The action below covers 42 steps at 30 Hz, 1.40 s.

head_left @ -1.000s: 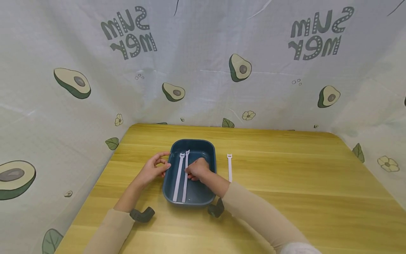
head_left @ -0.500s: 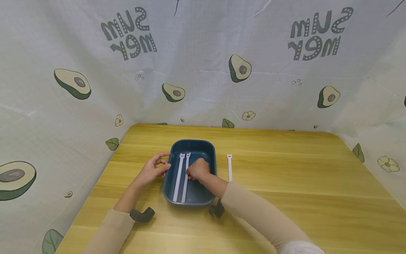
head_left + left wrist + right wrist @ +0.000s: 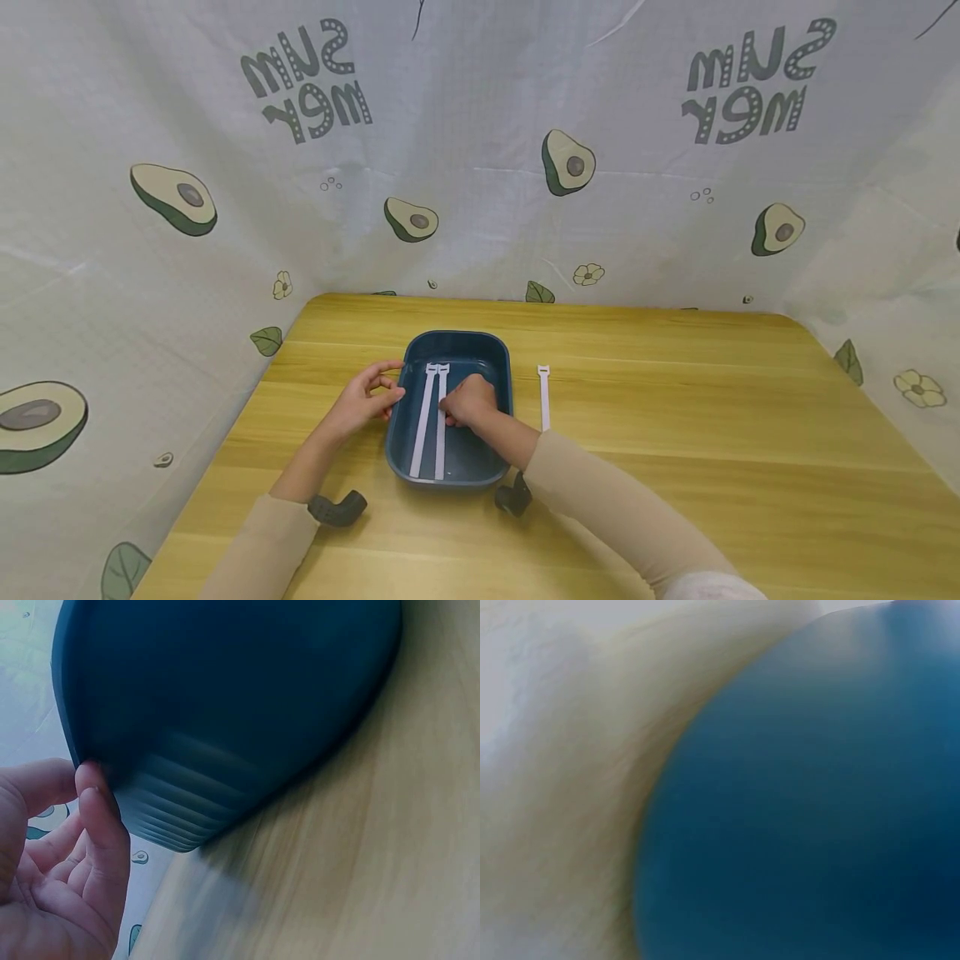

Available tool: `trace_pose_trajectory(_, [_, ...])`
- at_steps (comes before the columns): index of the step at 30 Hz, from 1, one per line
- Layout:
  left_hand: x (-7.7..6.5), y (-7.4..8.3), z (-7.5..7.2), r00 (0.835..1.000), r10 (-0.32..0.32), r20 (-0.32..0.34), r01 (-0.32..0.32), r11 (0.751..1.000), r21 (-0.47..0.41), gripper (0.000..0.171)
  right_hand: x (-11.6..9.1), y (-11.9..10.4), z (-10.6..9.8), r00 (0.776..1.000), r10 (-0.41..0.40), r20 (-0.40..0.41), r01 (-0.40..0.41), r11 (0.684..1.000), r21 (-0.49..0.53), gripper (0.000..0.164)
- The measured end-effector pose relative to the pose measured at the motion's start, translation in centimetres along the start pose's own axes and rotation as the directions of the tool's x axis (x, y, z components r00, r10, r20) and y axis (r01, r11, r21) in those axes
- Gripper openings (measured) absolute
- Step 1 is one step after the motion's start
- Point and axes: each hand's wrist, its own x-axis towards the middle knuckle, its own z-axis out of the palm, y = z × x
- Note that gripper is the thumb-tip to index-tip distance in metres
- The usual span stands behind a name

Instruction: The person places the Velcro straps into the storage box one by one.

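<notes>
A dark blue rectangular tub (image 3: pixel 480 475) stands on the wooden table. Inside lie two white cable ties with slotted heads: the left one (image 3: pixel 422 433) slants, and the right one (image 3: pixel 440 450) runs nearly straight, their heads side by side. My right hand (image 3: pixel 468 400) reaches into the tub and pinches the right tie near its middle; the fingertips are partly hidden. My left hand (image 3: pixel 363 396) holds the tub's left side, thumb and forefinger at the rim. In the left wrist view its fingers (image 3: pixel 101 817) meet the tub's ribbed outer wall. The right wrist view shows only the tub's blue wall (image 3: pixel 795 810).
Another white cable tie (image 3: pixel 543 396) lies on the table right of the tub, its lower end hidden by the right sleeve (image 3: pixel 600 500). A dark wrist-camera mount (image 3: pixel 337 508) sits at each wrist. A printed curtain (image 3: pixel 480 108) hangs behind the table (image 3: pixel 712 400).
The right tie's head has come down and moved beside the left tie's head, and its lower end has shifted right. My left hand stays at the tub's rim.
</notes>
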Motion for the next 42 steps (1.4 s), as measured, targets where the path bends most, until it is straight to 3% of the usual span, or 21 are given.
trace_pose_trajectory(8, [0.0, 0.0, 0.0, 1.000, 0.004, -0.001, -0.004, 1.000, 0.002, 0.051, -0.2, 0.0, -0.2, 1.000, 0.000, 0.004, 0.000, 1.000, 0.030, 0.023])
trace_pose_trajectory(19, [-0.1, 0.0, 0.2, 1.000, -0.002, 0.000, 0.002, 1.000, 0.003, 0.050, -0.5, 0.0, -0.6, 0.999, 0.048, 0.010, -0.049, 0.986, 0.160, 0.018])
trace_pose_trajectory(27, [-0.1, 0.0, 0.2, 1.000, 0.001, 0.000, -0.001, 1.000, -0.003, 0.051, -1.6, 0.2, -1.9, 0.996, -0.053, 0.075, 0.032, 0.967, 0.252, 0.011])
trace_pose_trajectory(33, [0.0, -0.1, 0.2, 1.000, 0.006, 0.004, -0.006, 1.000, -0.005, 0.051, -2.5, 0.4, -3.6, 0.985, -0.108, 0.133, 0.050, 0.923, 0.381, 0.014])
trace_pose_trajectory(42, [0.0, -0.1, 0.0, 1.000, 0.021, 0.007, -0.021, 1.000, -0.011, 0.051, -3.8, 0.3, -6.1, 0.979, -0.147, 0.141, 0.070, 0.892, 0.446, 0.015])
